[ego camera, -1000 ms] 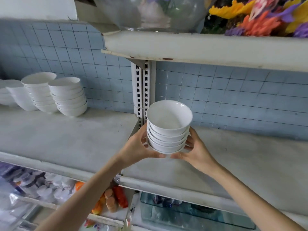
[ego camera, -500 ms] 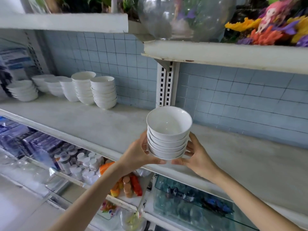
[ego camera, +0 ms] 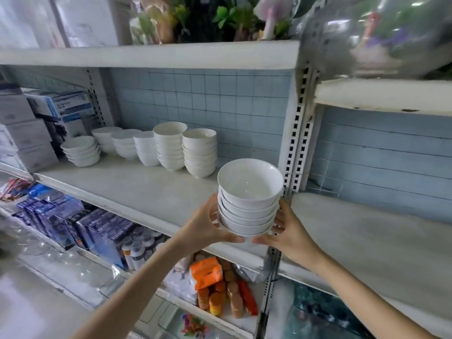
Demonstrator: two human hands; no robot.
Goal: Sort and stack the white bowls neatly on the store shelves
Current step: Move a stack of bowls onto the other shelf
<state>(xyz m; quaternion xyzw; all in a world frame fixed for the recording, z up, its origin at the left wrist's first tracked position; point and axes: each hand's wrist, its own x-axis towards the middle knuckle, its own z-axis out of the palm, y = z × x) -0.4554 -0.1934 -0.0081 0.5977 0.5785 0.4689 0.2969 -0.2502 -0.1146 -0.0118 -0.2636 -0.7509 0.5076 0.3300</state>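
Far left: boxes (ego camera: pixel 29 133) piled at the shelf end. Next to them, a row of white bowl stacks (ego camera: pixel 171 148) sits on the shelf (ego camera: pixel 137 189) against the tiled wall (ego camera: pixel 244 113); the two tallest are at the row's right end. Centre: left hand (ego camera: pixel 205 226) curls round the left side of the held stack (ego camera: pixel 249 199), thumb under its base. The held stack is nested white bowls, upright, over the shelf's front part, well apart from the row, just left of the slotted post (ego camera: pixel 297 143). Right hand (ego camera: pixel 291 233) grips its right side, fingers spread, thumb under the base. Right of the post: second shelf (ego camera: pixel 367 236).

shelf (ego camera: pixel 137 189) bare between bowl stacks (ego camera: pixel 186 150) and upright (ego camera: pixel 297 143)
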